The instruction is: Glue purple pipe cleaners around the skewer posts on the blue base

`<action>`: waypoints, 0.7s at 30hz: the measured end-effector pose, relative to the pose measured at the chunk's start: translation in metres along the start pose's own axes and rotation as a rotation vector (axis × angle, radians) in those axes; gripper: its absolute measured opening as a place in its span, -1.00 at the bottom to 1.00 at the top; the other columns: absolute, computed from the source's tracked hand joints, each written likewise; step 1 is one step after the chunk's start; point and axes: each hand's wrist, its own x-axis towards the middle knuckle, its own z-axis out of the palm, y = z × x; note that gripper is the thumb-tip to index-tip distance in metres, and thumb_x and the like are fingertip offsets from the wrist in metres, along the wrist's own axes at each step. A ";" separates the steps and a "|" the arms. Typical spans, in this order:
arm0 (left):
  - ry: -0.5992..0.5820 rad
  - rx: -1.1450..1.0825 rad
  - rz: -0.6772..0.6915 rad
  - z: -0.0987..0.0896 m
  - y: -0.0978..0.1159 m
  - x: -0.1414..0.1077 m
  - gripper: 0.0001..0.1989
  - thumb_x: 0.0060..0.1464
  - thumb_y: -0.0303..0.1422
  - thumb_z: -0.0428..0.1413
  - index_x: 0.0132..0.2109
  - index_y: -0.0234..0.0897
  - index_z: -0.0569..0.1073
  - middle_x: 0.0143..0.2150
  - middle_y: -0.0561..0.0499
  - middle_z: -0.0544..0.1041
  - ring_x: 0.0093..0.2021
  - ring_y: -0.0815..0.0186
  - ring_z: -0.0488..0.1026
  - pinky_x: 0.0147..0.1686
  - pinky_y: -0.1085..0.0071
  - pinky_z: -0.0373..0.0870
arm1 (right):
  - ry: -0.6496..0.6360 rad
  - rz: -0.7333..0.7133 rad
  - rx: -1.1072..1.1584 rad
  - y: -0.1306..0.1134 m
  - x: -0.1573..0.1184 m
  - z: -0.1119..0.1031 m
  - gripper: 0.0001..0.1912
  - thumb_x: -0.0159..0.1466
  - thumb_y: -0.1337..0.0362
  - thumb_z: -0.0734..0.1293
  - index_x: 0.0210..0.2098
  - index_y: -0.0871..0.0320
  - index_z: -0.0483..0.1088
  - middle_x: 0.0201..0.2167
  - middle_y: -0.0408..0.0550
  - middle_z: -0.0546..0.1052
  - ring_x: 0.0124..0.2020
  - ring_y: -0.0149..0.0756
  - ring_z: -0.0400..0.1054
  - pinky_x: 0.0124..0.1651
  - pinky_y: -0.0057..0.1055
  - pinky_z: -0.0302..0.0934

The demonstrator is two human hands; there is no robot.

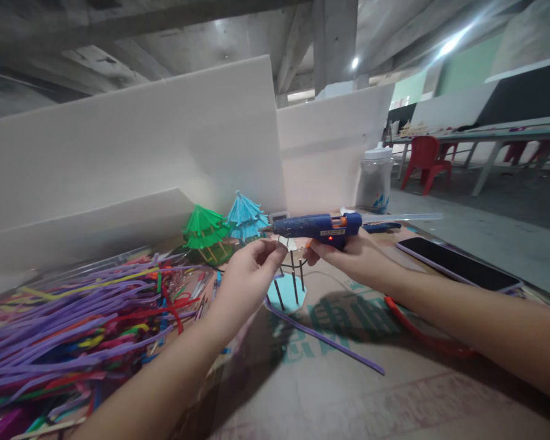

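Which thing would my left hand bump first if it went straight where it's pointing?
Probably the barrel of the blue hot glue gun held in your right hand, just beyond the fingertips of your left hand in this view, though depth is unclear.

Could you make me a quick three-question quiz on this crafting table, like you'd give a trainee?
1. True or false: the right hand grips the glue gun.
2. Fill in: beside the green tiered-roof model stands a similar model coloured ____.
3. Which colour is the long strip lying in front of the pale-blue base? A: yellow. B: purple. C: green.

Key: 1 true; 2 blue; 3 B.
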 end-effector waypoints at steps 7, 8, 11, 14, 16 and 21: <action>-0.055 -0.348 -0.155 0.011 -0.004 -0.001 -0.56 -0.09 0.02 0.35 -0.43 -0.30 0.48 -0.49 0.08 0.40 -0.46 0.41 0.28 -0.40 0.46 0.24 | 0.029 0.002 0.031 -0.001 -0.001 0.003 -0.83 0.22 0.12 0.39 -0.39 0.08 0.46 -0.40 -0.04 0.62 -0.31 -0.20 0.54 -0.16 -0.25 0.45; -0.030 -0.319 -0.144 0.010 -0.004 0.000 -0.58 -0.11 -0.01 0.36 -0.41 -0.30 0.51 -0.46 0.06 0.45 -0.43 0.40 0.31 -0.37 0.46 0.26 | 0.034 0.009 0.035 -0.002 -0.001 0.002 -0.82 0.24 0.11 0.38 -0.39 0.09 0.47 -0.40 -0.04 0.62 -0.31 -0.21 0.53 -0.17 -0.26 0.45; 0.055 -0.230 -0.122 0.003 -0.006 0.004 -0.64 -0.15 -0.08 0.41 -0.36 -0.29 0.59 -0.37 0.00 0.57 -0.33 0.32 0.43 -0.29 0.43 0.34 | 0.050 0.008 0.090 -0.002 0.001 -0.003 -0.76 0.29 0.10 0.35 -0.40 0.11 0.49 -0.39 -0.04 0.62 -0.34 -0.26 0.52 -0.17 -0.29 0.42; 0.095 -0.191 -0.087 -0.006 -0.011 0.008 -0.66 -0.10 -0.09 0.40 -0.34 -0.28 0.60 -0.35 -0.01 0.60 -0.30 0.31 0.46 -0.24 0.41 0.35 | -0.002 0.000 0.200 0.001 0.004 -0.007 -0.75 0.31 0.10 0.35 -0.39 0.13 0.47 -0.37 -0.03 0.62 -0.37 -0.29 0.52 -0.18 -0.29 0.42; 0.086 -0.165 -0.061 -0.009 -0.013 0.010 -0.66 -0.03 -0.06 0.36 -0.32 -0.28 0.60 -0.35 0.00 0.59 -0.30 0.32 0.45 -0.22 0.43 0.34 | -0.042 0.007 0.249 0.003 0.005 -0.007 -0.77 0.31 0.13 0.35 -0.37 0.14 0.47 -0.37 -0.04 0.62 -0.39 -0.30 0.52 -0.19 -0.30 0.42; 0.032 -0.114 -0.003 -0.006 -0.004 0.003 -0.66 0.13 -0.06 0.23 -0.34 -0.26 0.58 -0.38 -0.01 0.57 -0.33 0.30 0.45 -0.27 0.42 0.34 | -0.026 0.032 0.213 0.002 0.006 -0.004 -0.79 0.31 0.17 0.35 -0.39 0.14 0.48 -0.39 -0.04 0.62 -0.38 -0.30 0.52 -0.21 -0.32 0.40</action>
